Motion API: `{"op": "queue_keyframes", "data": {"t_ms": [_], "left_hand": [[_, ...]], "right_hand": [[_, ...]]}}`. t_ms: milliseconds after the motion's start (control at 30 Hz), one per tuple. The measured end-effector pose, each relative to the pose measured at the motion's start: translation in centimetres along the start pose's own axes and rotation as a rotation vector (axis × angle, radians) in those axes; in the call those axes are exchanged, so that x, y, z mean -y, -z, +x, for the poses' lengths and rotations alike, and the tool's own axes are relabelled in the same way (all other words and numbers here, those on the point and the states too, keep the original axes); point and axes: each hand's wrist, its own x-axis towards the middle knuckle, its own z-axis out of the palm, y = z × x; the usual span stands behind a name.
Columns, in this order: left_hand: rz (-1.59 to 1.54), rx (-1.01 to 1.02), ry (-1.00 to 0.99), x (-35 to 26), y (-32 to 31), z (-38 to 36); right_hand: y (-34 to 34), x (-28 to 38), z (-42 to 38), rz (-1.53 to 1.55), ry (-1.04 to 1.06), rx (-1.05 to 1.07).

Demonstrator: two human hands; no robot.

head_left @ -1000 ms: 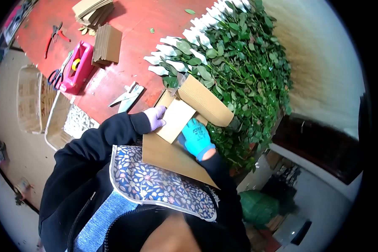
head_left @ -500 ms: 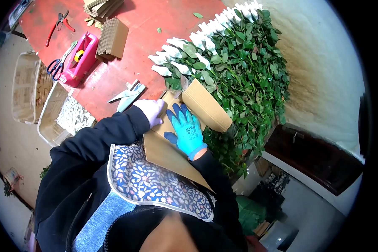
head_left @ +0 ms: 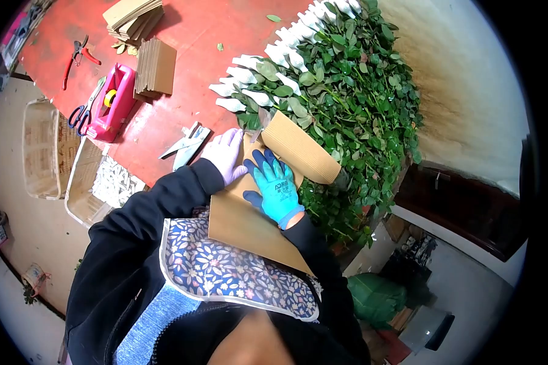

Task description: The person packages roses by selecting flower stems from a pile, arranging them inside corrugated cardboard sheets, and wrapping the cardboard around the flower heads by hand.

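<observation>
Right hand (head_left: 275, 187) splayed flat on folded cardboard (head_left: 243, 225); left hand (head_left: 224, 157) open too, at its left edge. Corrugated cardboard piece (head_left: 301, 146) way nearer right hand, long axis slanting down-right.

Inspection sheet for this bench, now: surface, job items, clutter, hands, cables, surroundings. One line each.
Surface: red table, scuffed, with loose leaves on it.
Job items: cardboard sheet under the hands; ribbed cardboard beside it; leafy stems with white-covered heads, piled at the right.
Clutter: pink tape dispenser, scissors, red-handled cutters, pale-handled cutters, two cardboard stacks.
Hands: left hand, purple glove, at the cardboard's left edge; right hand, blue glove, spread flat on it.
Cables: nothing seen.
Surroundings: two baskets at left, the nearer holding small white pieces; stained wall at right.
</observation>
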Motion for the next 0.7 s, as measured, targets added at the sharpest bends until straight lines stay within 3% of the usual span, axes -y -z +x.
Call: {"op": "queue_keyframes", "data": {"t_ms": [67,233,567,667,700], "left_hand": [[-0.072,-0.024,-0.039,1.2,-2.8,-0.2],[-0.310,0.014,-0.078,1.7,-2.8,0.4],[-0.277,0.159,-0.160,2.9,-1.3,1.0],[-0.098,0.133,0.060,0.5,2.4,-0.2],[-0.054,-0.010,-0.035,0.9,2.0,-0.6]], "right_hand": [[0.1,0.1,-0.1,0.006,-0.005,0.002],[0.2,0.4,-0.1,-0.011,-0.034,0.021],[1.0,0.3,-0.4,0.037,-0.060,0.036],[0.6,-0.3,-0.5,0.063,-0.057,0.051],[0.4,-0.5,-0.6,0.070,-0.056,0.043]]}}
